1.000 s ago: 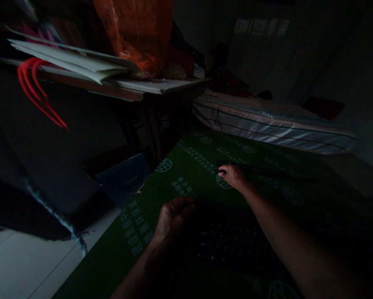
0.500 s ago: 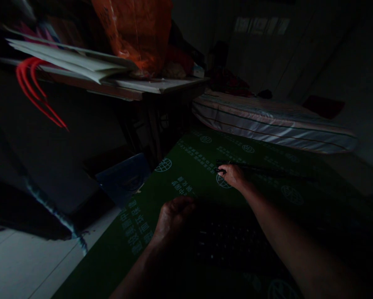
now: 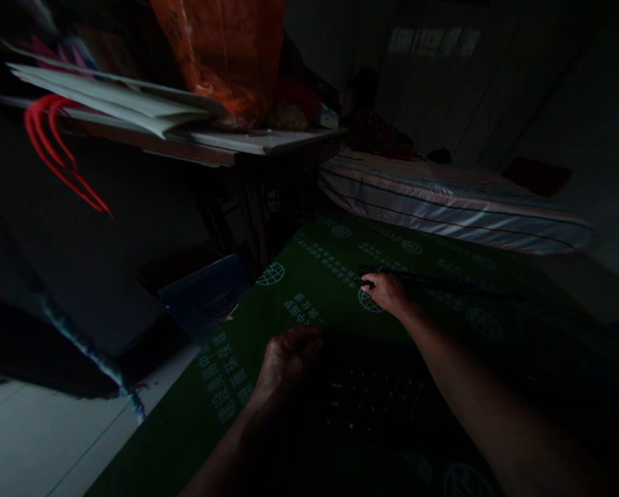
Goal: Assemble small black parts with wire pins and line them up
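Observation:
A black keyboard (image 3: 386,400) with small pale key marks lies on the green board in deep shadow, so its outline is hard to make out. At its far left corner rests my left hand (image 3: 291,352), fingers curled together; whatever they grip is lost in the dark. Farther out, my right hand (image 3: 386,290) is closed in a pinch on a small black piece (image 3: 365,281). Just behind that hand lies a long, thin black strip (image 3: 459,284). I cannot tell whether the piece and the strip are joined.
Green board (image 3: 257,317) with printed globes is the work surface. To the left stands a table (image 3: 221,157) with papers (image 3: 117,100), red cords (image 3: 63,152) and an orange bag (image 3: 226,62). A blue folder-like object (image 3: 205,293) is below. A mattress (image 3: 454,197) lies beyond.

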{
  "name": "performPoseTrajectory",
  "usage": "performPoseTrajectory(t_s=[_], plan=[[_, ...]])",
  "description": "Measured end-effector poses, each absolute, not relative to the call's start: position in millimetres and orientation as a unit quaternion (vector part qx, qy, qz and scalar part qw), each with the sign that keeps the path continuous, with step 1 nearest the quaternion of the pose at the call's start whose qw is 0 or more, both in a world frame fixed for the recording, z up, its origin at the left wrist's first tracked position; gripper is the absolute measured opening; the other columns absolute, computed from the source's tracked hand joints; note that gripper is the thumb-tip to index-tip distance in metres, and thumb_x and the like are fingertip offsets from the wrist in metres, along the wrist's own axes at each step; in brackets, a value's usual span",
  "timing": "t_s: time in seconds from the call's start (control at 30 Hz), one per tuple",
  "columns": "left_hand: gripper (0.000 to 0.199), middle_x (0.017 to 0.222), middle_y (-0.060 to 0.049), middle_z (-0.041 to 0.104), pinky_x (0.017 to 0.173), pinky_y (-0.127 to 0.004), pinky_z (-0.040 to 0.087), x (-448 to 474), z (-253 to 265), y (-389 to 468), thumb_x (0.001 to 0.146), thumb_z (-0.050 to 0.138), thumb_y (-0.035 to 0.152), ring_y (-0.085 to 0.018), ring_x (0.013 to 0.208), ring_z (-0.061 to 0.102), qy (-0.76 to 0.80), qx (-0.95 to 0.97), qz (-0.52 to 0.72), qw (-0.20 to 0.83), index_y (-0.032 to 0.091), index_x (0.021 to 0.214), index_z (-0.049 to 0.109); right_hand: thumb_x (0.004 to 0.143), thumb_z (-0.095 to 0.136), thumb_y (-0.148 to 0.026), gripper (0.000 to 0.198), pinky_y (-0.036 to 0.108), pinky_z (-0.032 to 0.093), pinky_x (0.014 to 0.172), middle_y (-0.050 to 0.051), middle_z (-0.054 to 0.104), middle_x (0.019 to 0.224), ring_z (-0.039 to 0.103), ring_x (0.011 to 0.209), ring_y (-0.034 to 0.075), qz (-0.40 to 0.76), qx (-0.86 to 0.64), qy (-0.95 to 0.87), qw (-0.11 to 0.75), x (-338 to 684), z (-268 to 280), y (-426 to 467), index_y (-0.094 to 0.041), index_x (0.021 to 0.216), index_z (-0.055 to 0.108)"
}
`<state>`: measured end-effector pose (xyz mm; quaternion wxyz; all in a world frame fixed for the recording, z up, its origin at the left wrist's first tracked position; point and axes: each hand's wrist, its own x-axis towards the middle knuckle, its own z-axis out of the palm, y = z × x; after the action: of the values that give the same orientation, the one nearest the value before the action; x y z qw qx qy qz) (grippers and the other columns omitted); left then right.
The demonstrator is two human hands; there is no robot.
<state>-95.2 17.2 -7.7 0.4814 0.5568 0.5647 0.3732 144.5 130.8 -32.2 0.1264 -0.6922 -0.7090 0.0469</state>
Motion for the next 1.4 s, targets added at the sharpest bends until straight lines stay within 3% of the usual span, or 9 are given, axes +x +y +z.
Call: performPoseTrajectory(t_s=[0.53,0.73,0.8,0.87,1.0,1.13,1.4], plan=[[0.023,0.066,-0.001,0.067,0.048,-0.021,0.041,-94.8,-12.7,16.4,0.066,0.065,0.033,-0.013,0.054,0.055,0.550,0.537,0.391,0.506,0.015,0.080,0.068,0.078,0.058,-0.032,0.028,0.026,0.047,0.074,0.003,0.071,0.095,0.065,0.088,0.019,0.045,-0.686,-0.710,0.152,145.7,-34.2,129.4,-0.027,0.105,0.065],[0.022,0.067,-0.001,0.067,0.050,-0.022,0.043,-94.7,-16.4,16.1,0.067,0.065,0.033,-0.013,0.056,0.056,0.537,0.533,0.398,0.519,0.016,0.081,0.067,0.084,0.049,-0.040,0.036,0.028,0.047,0.078,0.006,0.068,0.105,0.063,0.094,0.020,0.047,-0.677,-0.711,0.185,149.3,-24.1,115.9,-0.024,0.114,0.060],[0.021,0.068,-0.001,0.067,0.051,-0.022,0.043,-94.4,-16.3,15.5,0.067,0.064,0.032,-0.013,0.057,0.057,0.526,0.532,0.402,0.529,0.017,0.081,0.066,0.085,0.044,-0.045,0.042,0.028,0.048,0.075,0.006,0.070,0.099,0.065,0.088,0.020,0.070,-0.671,-0.706,0.217,151.8,-16.8,104.5,-0.023,0.118,0.058],[0.019,0.068,0.000,0.067,0.052,-0.021,0.043,-94.1,-16.0,14.7,0.066,0.065,0.030,-0.013,0.057,0.057,0.522,0.540,0.394,0.530,0.017,0.080,0.067,0.086,0.040,-0.050,0.047,0.027,0.048,0.068,0.004,0.071,0.079,0.066,0.073,0.018,0.113,-0.669,-0.694,0.241,154.0,-8.0,89.5,-0.023,0.120,0.057],[0.018,0.067,0.001,0.067,0.051,-0.021,0.043,-94.1,-16.9,14.7,0.065,0.065,0.027,-0.012,0.055,0.057,0.513,0.528,0.400,0.546,0.017,0.080,0.066,0.085,0.036,-0.053,0.050,0.026,0.046,0.057,0.000,0.062,0.052,0.060,0.052,0.015,0.148,-0.675,-0.673,0.265,155.0,8.2,52.8,-0.022,0.114,0.061],[0.017,0.066,0.001,0.067,0.053,-0.022,0.044,-94.2,-15.4,15.4,0.063,0.066,0.027,-0.012,0.055,0.057,0.511,0.539,0.397,0.540,0.017,0.077,0.067,0.082,0.041,-0.053,0.045,0.024,0.043,0.049,-0.001,0.058,0.048,0.055,0.044,0.013,0.173,-0.699,-0.623,0.305,152.4,11.0,16.4,-0.019,0.095,0.067],[0.017,0.068,0.000,0.067,0.051,-0.021,0.044,-93.8,-9.3,11.2,0.066,0.065,0.026,-0.012,0.056,0.057,0.499,0.560,0.391,0.533,0.015,0.079,0.067,0.076,0.055,-0.052,0.034,0.020,0.040,0.041,-0.002,0.060,0.052,0.051,0.038,0.009,0.382,-0.619,-0.538,0.426,138.6,5.8,-28.6,-0.019,0.082,0.053]])
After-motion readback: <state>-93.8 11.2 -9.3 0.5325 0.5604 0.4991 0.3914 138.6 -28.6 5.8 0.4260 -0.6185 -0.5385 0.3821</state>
